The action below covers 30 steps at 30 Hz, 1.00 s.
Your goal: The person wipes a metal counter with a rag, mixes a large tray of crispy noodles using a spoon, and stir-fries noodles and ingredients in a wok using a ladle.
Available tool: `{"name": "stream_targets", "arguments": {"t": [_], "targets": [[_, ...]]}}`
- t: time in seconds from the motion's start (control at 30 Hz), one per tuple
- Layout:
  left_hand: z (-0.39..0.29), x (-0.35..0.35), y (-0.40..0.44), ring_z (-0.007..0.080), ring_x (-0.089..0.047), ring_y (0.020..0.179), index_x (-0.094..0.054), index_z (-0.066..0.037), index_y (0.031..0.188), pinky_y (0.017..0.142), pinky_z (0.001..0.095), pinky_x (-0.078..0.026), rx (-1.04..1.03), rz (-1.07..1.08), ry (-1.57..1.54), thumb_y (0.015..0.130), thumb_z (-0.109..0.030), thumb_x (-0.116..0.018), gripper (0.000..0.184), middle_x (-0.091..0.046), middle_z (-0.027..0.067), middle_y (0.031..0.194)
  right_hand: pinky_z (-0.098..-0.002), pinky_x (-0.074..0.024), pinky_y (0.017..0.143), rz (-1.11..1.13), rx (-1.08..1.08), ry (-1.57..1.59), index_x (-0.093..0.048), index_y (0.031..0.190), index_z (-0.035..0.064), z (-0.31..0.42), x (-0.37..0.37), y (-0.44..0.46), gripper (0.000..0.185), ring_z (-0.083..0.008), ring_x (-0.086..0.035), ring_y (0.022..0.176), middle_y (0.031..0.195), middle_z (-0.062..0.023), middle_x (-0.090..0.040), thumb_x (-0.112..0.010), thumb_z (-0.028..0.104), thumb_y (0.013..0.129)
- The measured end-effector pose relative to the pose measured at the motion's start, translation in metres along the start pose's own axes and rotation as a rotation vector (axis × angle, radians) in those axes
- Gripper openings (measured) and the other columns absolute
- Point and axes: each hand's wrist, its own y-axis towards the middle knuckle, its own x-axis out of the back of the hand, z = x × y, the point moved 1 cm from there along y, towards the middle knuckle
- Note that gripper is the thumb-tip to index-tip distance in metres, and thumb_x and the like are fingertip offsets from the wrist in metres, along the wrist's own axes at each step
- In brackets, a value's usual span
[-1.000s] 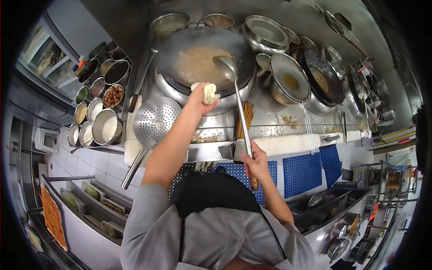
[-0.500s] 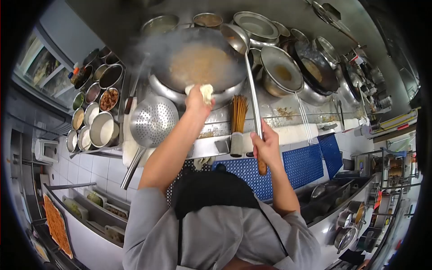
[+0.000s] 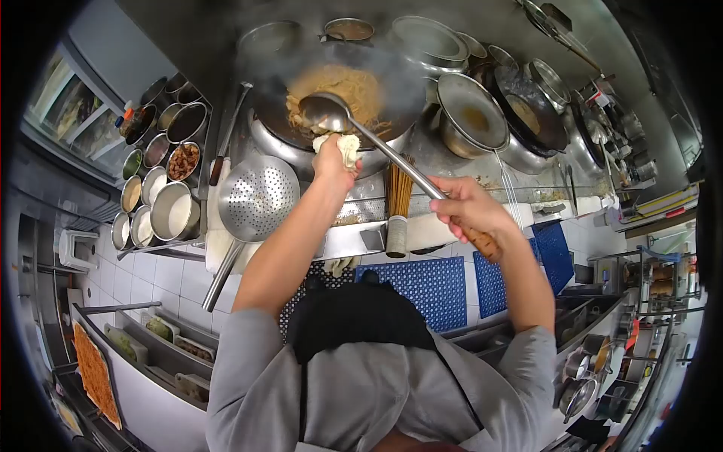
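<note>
My left hand [image 3: 336, 163] is closed round a folded pale cloth [image 3: 349, 148] at the near rim of a large dark wok [image 3: 267, 113]; the rim under the cloth is hidden. Steaming noodles [image 3: 339, 83] fill the middle of the wok. My right hand [image 3: 473, 207] grips the wooden-ended handle of a long metal ladle [image 3: 399, 160]. The ladle's bowl hangs over the near part of the noodles; whether it touches them I cannot tell. A bamboo wok brush [image 3: 398, 203] stands below the ladle handle. Left of my forearm lies a perforated strainer [image 3: 258, 197].
Metal pots of ingredients [image 3: 175, 211] crowd the left side. A metal bowl [image 3: 472, 113] and a second wok [image 3: 523, 113] sit to the right. Blue mats [image 3: 422, 290] cover part of the floor. A long-handled tool [image 3: 230, 135] lies left of the wok.
The ladle's bowl has swung from the wok's right rim to over the noodles on the left. My right hand has moved up and right. Less steam hides the noodles.
</note>
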Motion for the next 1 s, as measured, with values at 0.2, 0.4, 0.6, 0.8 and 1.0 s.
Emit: {"name": "stream_targets", "arguments": {"t": [0.2,0.4,0.6,0.8,1.0], "targets": [[0.006,0.008,0.015,0.0220,-0.063,0.073,-0.059,-0.009,0.105,0.050,0.0347,-0.045,-0.038,-0.012,-0.053,0.091,-0.026,-0.061,0.023,-0.066,0.0067,0.090,-0.0253,-0.0421,0.038,-0.071,-0.089,-0.270,-0.036,0.150,0.0076,0.031,0.011,0.020,0.062,-0.0089,-0.050,0.044,0.067,-0.0009,-0.052,-0.058,0.010,0.093],[0.009,0.017,0.027,0.0214,-0.063,0.068,-0.057,-0.010,0.105,0.048,0.0350,-0.046,-0.113,-0.016,-0.094,0.091,-0.023,-0.058,0.019,-0.066,0.0074,0.087,-0.0331,-0.0476,0.043,-0.273,-0.079,-0.673,-0.037,0.149,0.0037,0.038,0.009,0.035,0.062,-0.0173,-0.056,0.047,0.073,-0.0122,-0.060,-0.059,0.014,0.092],[0.012,0.004,-0.010,0.0186,-0.063,0.071,-0.058,-0.012,0.103,0.049,0.0338,-0.046,-0.063,-0.001,-0.028,0.090,-0.025,-0.060,0.019,-0.066,0.0048,0.085,-0.0526,-0.0488,0.086,-0.408,0.053,-1.104,-0.052,0.119,-0.0031,0.030,0.015,0.053,0.037,-0.0461,-0.063,0.098,0.097,-0.0288,-0.066,-0.061,0.012,0.086],[0.009,-0.002,-0.040,0.0190,-0.064,0.068,-0.058,-0.012,0.106,0.043,0.0359,-0.044,-0.026,0.031,0.006,0.090,-0.025,-0.060,0.021,-0.067,0.0054,0.092,-0.0462,-0.0542,0.069,-0.515,0.358,-1.286,-0.042,0.144,0.0007,-0.004,0.037,0.074,0.061,-0.0392,-0.068,0.080,0.093,-0.0258,-0.067,-0.063,0.014,0.088],[0.004,-0.010,-0.037,0.0191,-0.061,0.072,-0.057,-0.010,0.105,0.049,0.0330,-0.045,-0.033,-0.021,-0.028,0.090,-0.024,-0.060,0.021,-0.064,0.0062,0.088,-0.0264,-0.0407,0.036,-0.095,0.025,-0.054,-0.049,0.138,0.0035,0.045,-0.002,0.039,0.046,-0.0094,-0.050,0.044,0.068,-0.0020,-0.054,-0.060,0.011,0.094]]}}
